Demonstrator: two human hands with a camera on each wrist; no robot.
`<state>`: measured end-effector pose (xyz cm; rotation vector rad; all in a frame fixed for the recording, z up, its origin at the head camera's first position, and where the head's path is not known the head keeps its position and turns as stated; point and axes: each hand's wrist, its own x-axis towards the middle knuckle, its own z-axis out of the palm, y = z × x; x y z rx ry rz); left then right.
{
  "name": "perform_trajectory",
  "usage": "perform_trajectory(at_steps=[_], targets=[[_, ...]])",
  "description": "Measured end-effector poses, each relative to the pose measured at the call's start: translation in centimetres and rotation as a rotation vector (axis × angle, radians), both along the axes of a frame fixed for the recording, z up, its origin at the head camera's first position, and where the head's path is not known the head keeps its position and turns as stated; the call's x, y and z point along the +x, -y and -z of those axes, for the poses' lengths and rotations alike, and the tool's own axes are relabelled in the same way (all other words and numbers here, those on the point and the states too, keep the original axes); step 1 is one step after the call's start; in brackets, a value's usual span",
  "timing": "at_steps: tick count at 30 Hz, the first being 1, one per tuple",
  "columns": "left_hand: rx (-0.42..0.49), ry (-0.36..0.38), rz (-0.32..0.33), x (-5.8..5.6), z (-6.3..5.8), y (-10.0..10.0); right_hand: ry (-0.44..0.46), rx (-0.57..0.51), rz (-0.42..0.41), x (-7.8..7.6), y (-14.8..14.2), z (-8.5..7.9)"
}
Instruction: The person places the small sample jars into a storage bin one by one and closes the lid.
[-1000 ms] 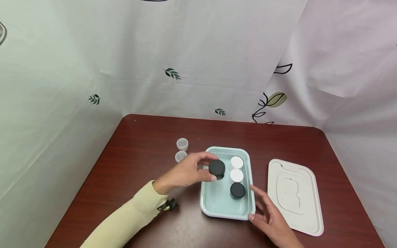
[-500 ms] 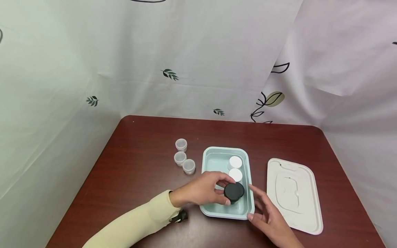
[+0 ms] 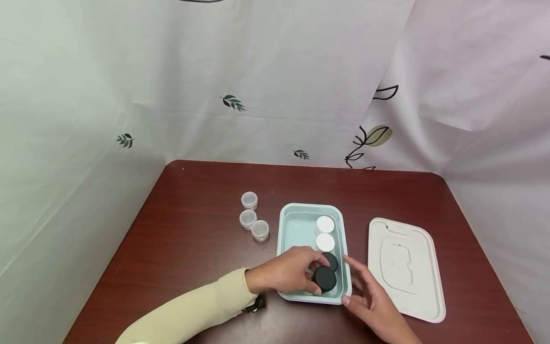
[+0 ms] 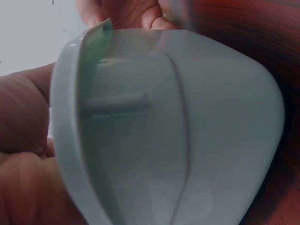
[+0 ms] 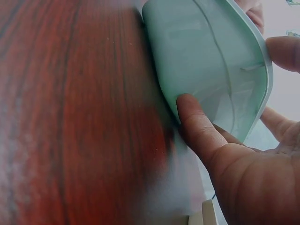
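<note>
My left hand (image 3: 292,270) is inside the light-blue plastic tray (image 3: 310,206), pinching a small round jar with a black lid (image 3: 324,280) between thumb and fingers. This jar stands at the near right of the tray. Just beyond it is a second black-lidded jar (image 3: 330,261), partly hidden by my fingers. Two white-lidded jars (image 3: 325,242) continue the row toward the far end. Along the tray's right side, my right hand (image 3: 373,303) touches the wall and rim with extended fingers. One fingertip lies on the outer wall (image 5: 197,47) in the right wrist view.
Three small clear jars with translucent lids (image 3: 248,219) stand on the dark red wooden table (image 3: 206,186), left of the tray. A flat white lid (image 3: 418,282) lies to its right. Patterned white cloth (image 3: 275,71) hangs behind the table.
My left hand has carried the black-lidded jar from the tray's left side to its near right, past the other black-lidded jar, and lowered it. The right hand stays at the tray's side.
</note>
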<state>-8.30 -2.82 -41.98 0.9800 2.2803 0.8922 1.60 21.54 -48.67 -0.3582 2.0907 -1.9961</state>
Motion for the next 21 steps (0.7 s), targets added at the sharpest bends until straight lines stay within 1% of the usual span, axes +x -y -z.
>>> perform_trajectory(at_steps=[2, 5, 9, 14, 17, 21], targets=[[-0.02, -0.038, 0.018, 0.0, 0.0, 0.0, -0.015, -0.003, -0.006, 0.0, 0.0, 0.0], [-0.047, -0.084, 0.037, 0.2, 0.1, -0.2, -0.008, 0.002, -0.003, 0.0, 0.0, -0.1], [-0.086, -0.144, 0.039, 0.5, 0.3, -0.4, 0.019, 0.014, 0.009, 0.0, 0.0, -0.1], [-0.119, -0.22, 0.046, 0.9, 0.5, -0.8, -0.015, 0.005, -0.006, 0.0, -0.1, -0.1], [-0.118, -0.241, 0.059, 1.0, 0.5, -0.9, -0.023, -0.003, -0.011, 0.0, -0.1, -0.1], [-0.111, -0.244, 0.078, 1.0, 0.5, -1.1, -0.017, -0.005, -0.01, 0.0, -0.1, -0.1]])
